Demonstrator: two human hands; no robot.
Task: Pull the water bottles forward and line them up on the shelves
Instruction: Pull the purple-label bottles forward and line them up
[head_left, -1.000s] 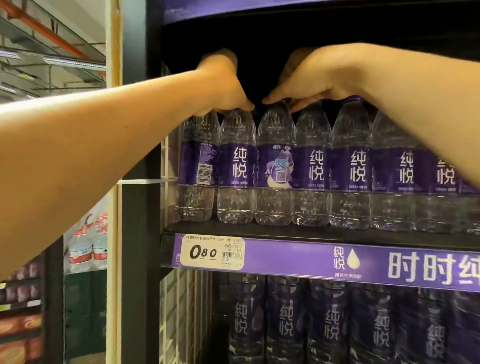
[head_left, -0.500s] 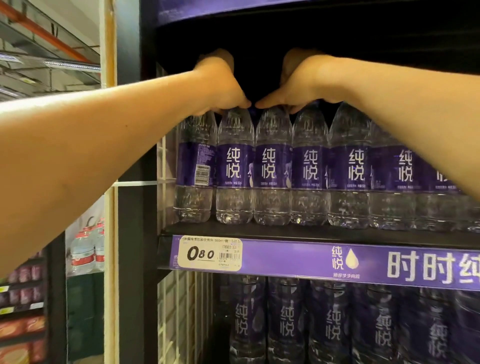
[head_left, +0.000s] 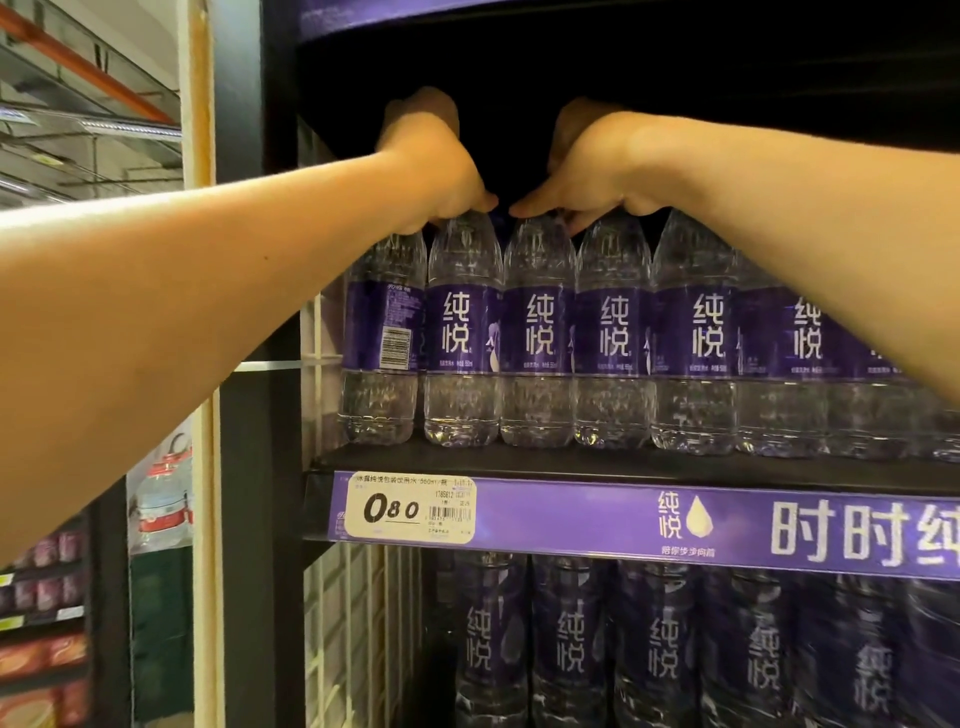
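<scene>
Water bottles (head_left: 613, 332) stand in a front row across mid-frame on the shelf (head_left: 571, 462). Left hand (head_left: 431, 166) and right hand (head_left: 587, 166) each curl over neighbouring bottle tops. Best to draw them gently, evenly, labels facing out.

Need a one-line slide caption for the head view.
Left hand and right hand grip the tops of purple-labelled water bottles fronting the shelf.
</scene>
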